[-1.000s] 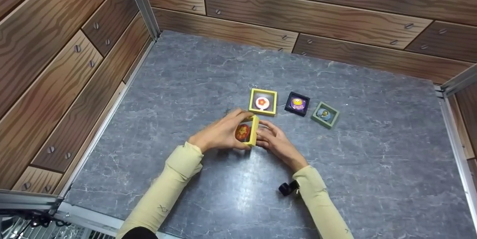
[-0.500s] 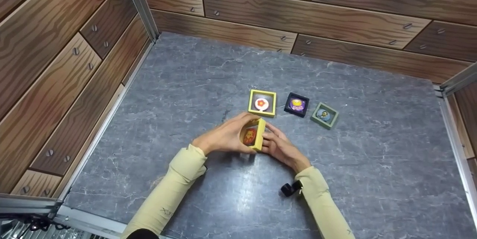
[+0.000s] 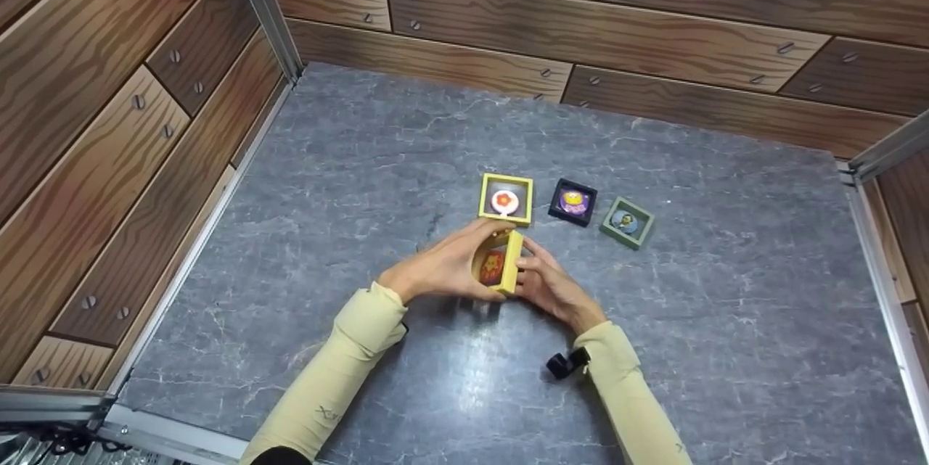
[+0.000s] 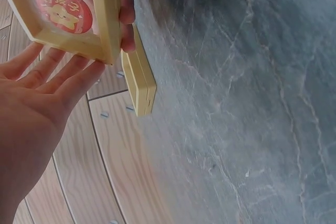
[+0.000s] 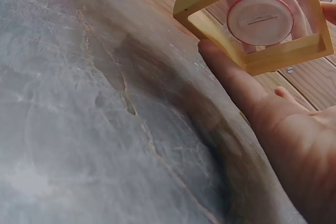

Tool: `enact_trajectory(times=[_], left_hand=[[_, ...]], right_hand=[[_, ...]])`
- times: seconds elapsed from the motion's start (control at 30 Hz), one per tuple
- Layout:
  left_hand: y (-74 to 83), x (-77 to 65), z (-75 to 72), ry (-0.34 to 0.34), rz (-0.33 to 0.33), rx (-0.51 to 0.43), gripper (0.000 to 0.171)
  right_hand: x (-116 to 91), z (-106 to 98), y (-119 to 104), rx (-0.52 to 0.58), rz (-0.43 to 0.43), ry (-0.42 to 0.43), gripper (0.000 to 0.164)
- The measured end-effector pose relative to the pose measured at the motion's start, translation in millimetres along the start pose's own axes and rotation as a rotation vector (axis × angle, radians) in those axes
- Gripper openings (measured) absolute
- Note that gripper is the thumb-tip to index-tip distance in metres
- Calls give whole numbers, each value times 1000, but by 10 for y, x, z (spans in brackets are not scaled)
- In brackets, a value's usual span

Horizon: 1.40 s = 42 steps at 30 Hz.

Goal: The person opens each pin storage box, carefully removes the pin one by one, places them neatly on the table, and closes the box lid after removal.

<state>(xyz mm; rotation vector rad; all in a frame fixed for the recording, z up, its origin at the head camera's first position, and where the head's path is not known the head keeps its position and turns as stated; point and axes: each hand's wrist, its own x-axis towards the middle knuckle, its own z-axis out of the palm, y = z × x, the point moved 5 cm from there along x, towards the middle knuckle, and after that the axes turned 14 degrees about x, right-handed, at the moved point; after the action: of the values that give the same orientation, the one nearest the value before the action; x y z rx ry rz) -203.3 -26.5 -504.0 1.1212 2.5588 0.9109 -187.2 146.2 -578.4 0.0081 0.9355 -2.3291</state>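
Observation:
A yellow floating display frame (image 3: 512,262) stands upright between both hands, turned on its side. Through its clear film shows a round red pin badge (image 4: 64,10) with a yellow star; the badge's white back and pin (image 5: 261,21) face the right wrist camera. My left hand (image 3: 446,264) spans the frame, thumb at the near edge and fingers at the far edge. From the other side, the right hand (image 3: 553,287) holds it, with thumb and fingers at its edges in the right wrist view. Just beyond lies a second yellow frame (image 3: 482,196) with a white flower badge.
To the right lie a black frame (image 3: 554,198) with a purple badge and a green frame (image 3: 608,233) with a blue badge. The grey marbled tabletop (image 3: 726,291) is bounded by wood-print walls (image 3: 464,30). A black wrist camera (image 3: 562,365) sits by the right sleeve.
Both hands have shifted slightly right and nearer with the held yellow frame. The other frames keep their places on the table; the head view has panned a little.

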Motion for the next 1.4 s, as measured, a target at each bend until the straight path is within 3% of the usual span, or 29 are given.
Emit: enact_trajectory(times=[0.23,0.47,0.7,0.8,1.13,1.4], left_hand=[[18,41,34,6,33,-15,110],[-12,12,75,-6,8,-53,111],[-15,34,83,-9,-8,-67,112],[-32,37,96,-12,-18,-72,112],[-59,-6,101,16,-13,-61,109],[-22,47,132,5,4,-35,108]], right_hand=[[-45,-45,-3,-19,-34,31,100],[-51,-62,41,-43,-19,48,101],[-57,-73,47,-15,-41,51,67],[-58,-69,58,-1,-51,49,59],[-32,-57,129,53,-68,59,47],[-68,-90,117,81,-89,71,53]])
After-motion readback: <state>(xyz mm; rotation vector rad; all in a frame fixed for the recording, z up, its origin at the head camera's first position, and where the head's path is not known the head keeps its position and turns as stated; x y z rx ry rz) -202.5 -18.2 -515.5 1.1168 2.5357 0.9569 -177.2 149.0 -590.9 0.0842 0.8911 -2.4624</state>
